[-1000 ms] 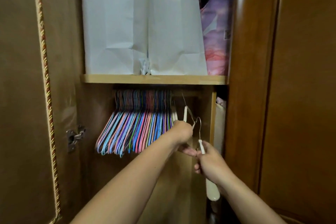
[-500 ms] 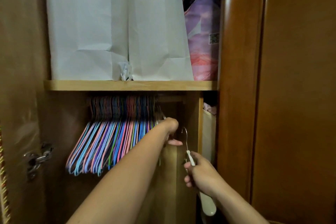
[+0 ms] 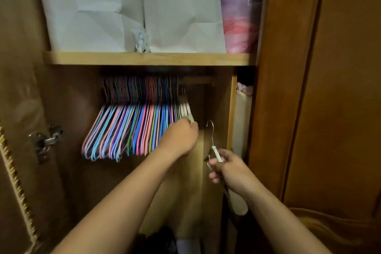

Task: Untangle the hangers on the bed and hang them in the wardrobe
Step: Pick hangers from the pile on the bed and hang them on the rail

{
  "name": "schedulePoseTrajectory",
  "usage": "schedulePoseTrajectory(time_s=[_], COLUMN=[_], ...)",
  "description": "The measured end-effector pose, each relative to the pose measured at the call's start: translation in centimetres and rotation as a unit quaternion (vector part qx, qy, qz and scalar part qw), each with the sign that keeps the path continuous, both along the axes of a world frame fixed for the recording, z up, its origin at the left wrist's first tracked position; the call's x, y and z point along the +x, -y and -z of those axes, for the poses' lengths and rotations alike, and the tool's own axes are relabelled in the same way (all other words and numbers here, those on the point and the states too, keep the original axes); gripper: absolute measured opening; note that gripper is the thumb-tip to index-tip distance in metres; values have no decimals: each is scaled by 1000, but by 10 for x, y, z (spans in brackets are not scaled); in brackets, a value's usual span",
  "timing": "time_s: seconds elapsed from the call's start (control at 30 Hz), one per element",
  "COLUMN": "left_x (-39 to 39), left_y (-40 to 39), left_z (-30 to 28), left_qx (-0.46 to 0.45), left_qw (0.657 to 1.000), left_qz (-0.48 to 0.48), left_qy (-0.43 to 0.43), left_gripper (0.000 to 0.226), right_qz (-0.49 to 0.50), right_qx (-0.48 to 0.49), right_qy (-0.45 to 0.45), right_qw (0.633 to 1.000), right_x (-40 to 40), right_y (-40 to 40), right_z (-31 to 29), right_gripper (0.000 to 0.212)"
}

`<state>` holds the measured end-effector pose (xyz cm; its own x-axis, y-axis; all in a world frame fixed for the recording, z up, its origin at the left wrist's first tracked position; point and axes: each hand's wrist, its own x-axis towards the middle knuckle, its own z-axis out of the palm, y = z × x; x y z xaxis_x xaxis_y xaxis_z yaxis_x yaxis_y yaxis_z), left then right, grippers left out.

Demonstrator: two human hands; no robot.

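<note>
- The tall brown wooden wardrobe [image 3: 288,88] filled the view, its door open on the left, and the hanging step was in hand, by the look of it.
- Two big white paper bags [image 3: 127,6] stood side by side on the pale wooden shelf [image 3: 144,59], a pink and purple wrapped bundle [image 3: 239,6] packed in to their right.
- Below the shelf hung the tight row of thin coloured hangers [image 3: 132,130], pink, blue, purple and green, with a few cream ones at its right end.
- The left hand [image 3: 179,140] was at that right end, touching the cream hangers; whether its fingers gripped one I could not tell.
- The right hand [image 3: 228,168] held the cream hanger with a metal hook [image 3: 215,150], fingers curled round its neck, hook upright and free of the rail.
- Next, I'd judge, that hook needed lifting over the rail into the open stretch just right of the row.
</note>
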<state>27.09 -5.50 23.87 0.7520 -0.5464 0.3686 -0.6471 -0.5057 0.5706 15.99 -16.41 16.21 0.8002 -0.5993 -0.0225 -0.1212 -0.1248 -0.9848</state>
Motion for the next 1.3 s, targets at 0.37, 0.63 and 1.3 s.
schedulePoseTrajectory(time_s=[0.37,0.63,1.3], left_x=[0,28,43], left_y=[-52,-36,-129], left_z=[177,155,219], left_qx=[-136,-190,-90], left_qw=[921,937,921], left_qz=[46,77,62], left_qy=[-362,-282,-373], left_gripper=[34,34,34], right_qz=[-161,-263,-139], right_qx=[-62,-195,-160], right_qy=[-159,-116,-126], right_qw=[972,938,969], right_x=[-33,-44,-130], right_y=[-32,-39,4], right_z=[79,53,5], right_gripper=[50,23,18])
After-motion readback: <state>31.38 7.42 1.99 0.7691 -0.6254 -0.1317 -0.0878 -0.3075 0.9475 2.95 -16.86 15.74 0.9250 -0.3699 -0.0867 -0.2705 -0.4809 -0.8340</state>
